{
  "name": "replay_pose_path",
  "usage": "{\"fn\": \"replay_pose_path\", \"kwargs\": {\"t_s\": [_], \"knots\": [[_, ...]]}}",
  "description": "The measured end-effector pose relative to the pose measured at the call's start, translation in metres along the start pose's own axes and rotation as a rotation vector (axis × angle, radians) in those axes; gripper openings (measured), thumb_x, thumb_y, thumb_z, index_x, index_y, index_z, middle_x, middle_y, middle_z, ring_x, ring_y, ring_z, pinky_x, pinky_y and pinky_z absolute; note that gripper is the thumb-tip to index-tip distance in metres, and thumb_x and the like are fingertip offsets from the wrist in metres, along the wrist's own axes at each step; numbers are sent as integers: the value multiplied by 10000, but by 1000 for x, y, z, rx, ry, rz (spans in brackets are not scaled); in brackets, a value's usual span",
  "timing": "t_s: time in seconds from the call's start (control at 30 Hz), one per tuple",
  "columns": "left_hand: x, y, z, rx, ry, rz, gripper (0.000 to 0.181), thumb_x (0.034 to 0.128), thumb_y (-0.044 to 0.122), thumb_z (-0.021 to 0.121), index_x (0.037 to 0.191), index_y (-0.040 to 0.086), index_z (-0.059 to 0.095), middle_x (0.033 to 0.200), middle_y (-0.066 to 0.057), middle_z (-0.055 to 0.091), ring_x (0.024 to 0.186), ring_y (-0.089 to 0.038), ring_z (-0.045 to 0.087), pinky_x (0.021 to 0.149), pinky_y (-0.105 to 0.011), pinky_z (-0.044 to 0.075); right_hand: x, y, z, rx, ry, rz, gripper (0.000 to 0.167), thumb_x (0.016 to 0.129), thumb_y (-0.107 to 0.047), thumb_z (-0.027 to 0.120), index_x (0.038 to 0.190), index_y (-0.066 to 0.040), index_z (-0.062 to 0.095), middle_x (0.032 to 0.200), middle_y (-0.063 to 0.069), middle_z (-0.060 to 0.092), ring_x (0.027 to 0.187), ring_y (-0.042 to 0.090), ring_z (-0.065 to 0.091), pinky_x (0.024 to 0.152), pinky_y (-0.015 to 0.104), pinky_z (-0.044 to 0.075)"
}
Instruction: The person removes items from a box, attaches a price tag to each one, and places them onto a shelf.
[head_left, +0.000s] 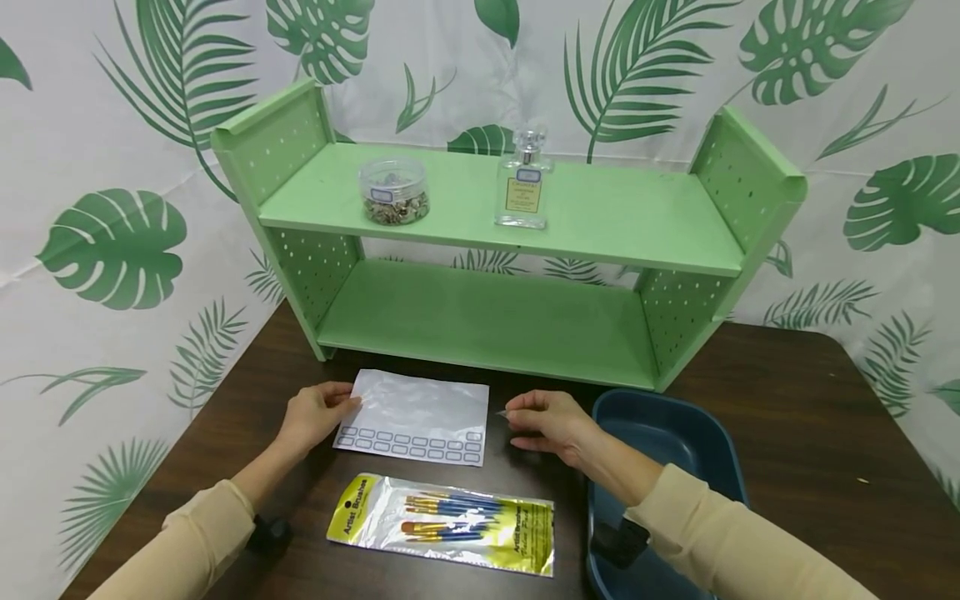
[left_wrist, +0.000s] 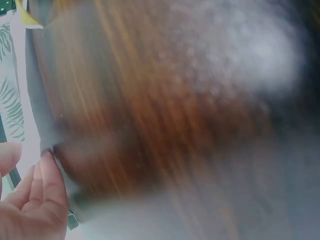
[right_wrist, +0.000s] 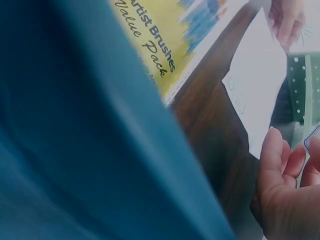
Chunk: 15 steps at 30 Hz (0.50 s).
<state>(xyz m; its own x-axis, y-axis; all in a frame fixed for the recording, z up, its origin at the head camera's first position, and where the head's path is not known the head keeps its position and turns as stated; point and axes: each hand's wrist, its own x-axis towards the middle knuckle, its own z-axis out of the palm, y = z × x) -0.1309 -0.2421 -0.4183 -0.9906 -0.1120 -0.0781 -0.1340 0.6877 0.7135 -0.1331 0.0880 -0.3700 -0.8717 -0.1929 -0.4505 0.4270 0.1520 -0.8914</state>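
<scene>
My left hand [head_left: 315,414] pinches the left edge of a white sheet of stickers [head_left: 420,408], with small blue-bordered labels along its lower part. To the right of the sheet, my right hand [head_left: 551,423] holds a small label sticker [right_wrist: 313,137] between thumb and fingertip, apart from the sheet. Nearer to me lies a yellow and clear pack of artist brushes [head_left: 442,523]. On the green shelf's top board stand a clear jar [head_left: 393,193] with brown bits inside and a glass perfume bottle [head_left: 523,183], each bearing a similar blue-bordered label.
The two-tier green shelf [head_left: 480,317] stands at the back of the dark wooden table [head_left: 810,467]. A deep blue bin [head_left: 716,433] sits beneath my right forearm. Behind everything hangs a leaf-patterned white cloth [head_left: 465,92].
</scene>
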Motion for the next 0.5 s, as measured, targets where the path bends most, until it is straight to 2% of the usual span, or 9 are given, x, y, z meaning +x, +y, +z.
{"fn": "replay_pose_path", "kwargs": {"t_s": [0.17, 0.3, 0.43, 0.5], "knots": [[-2, -1, -2, 30, 50, 61, 360, 876, 128, 647, 1169, -74, 599, 1019, -214, 674, 886, -283, 637, 685, -310, 516, -2, 1, -2, 9, -18, 3, 139, 891, -7, 602, 1022, 39, 593, 900, 60, 601, 851, 204, 599, 738, 336, 561], [-4, 2, -4, 19, 81, 86, 360, 875, 130, 651, 1172, -66, 597, 1027, -209, 673, 884, -274, 635, 669, -248, 500, -4, 2, -2, 19, -31, 1, 113, 886, -2, 607, 995, 27, 597, 895, 58, 595, 814, 182, 594, 720, 324, 562], [-8, 14, -1, -31, 96, 119, 313, 882, 121, 645, 1151, -39, 618, 1007, -180, 681, 861, -233, 624, 644, -187, 466, -4, 3, -1, 38, -42, 2, 94, 878, 15, 608, 972, 17, 603, 869, 49, 593, 777, 165, 587, 696, 306, 564], [-12, 25, 2, -73, 70, 135, 274, 886, 126, 645, 1121, -16, 639, 978, -149, 687, 826, -195, 607, 636, -185, 455, -6, 3, 0, 39, -50, 3, 94, 875, 23, 607, 969, 17, 605, 853, 44, 593, 758, 156, 583, 686, 298, 563]]}}
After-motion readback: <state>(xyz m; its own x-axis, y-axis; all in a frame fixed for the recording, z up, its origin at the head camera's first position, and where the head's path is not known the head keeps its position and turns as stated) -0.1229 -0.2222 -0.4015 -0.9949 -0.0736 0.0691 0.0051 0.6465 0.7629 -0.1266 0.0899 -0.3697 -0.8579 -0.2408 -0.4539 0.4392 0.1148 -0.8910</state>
